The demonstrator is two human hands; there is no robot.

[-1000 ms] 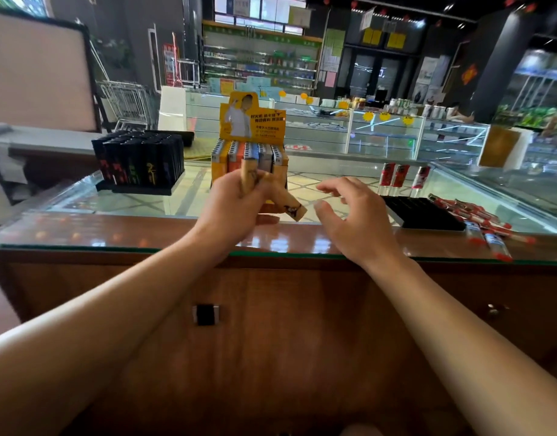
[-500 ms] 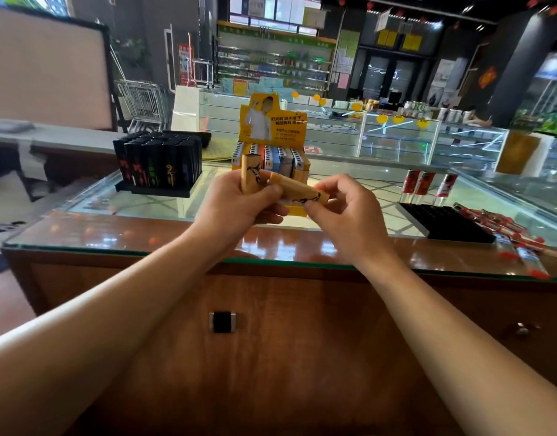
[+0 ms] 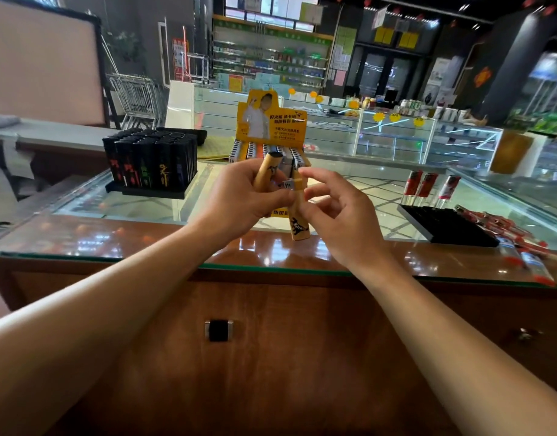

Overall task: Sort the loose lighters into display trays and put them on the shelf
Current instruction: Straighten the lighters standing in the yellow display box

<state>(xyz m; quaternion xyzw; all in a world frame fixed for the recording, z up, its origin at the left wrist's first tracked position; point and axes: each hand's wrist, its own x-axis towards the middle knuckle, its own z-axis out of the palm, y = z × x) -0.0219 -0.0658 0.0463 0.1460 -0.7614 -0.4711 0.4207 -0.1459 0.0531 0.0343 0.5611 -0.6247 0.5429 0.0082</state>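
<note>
Head view. Both hands meet at frame centre, above the near edge of the glass-topped counter (image 3: 145, 243).

Left hand (image 3: 239, 196): fingers curled round a tan lighter (image 3: 267, 171), held tilted, its dark end up.

Right hand (image 3: 337, 212): thumb and forefinger pinch a second tan lighter (image 3: 297, 212), roughly upright, metal cap up, printed end down; other fingers loosely bent. The two lighters sit just beside each other between the hands.

Behind them, centre: yellow display box (image 3: 271, 127) with a printed card back, rows of lighters standing in it.

Left of centre: black tray of black lighters (image 3: 151, 162), packed full.

Right: black tray (image 3: 444, 221), three red lighters (image 3: 425, 187) standing at its far edge.

Far right edge: loose red lighters (image 3: 516, 240) lying on the glass beside that tray.
</note>
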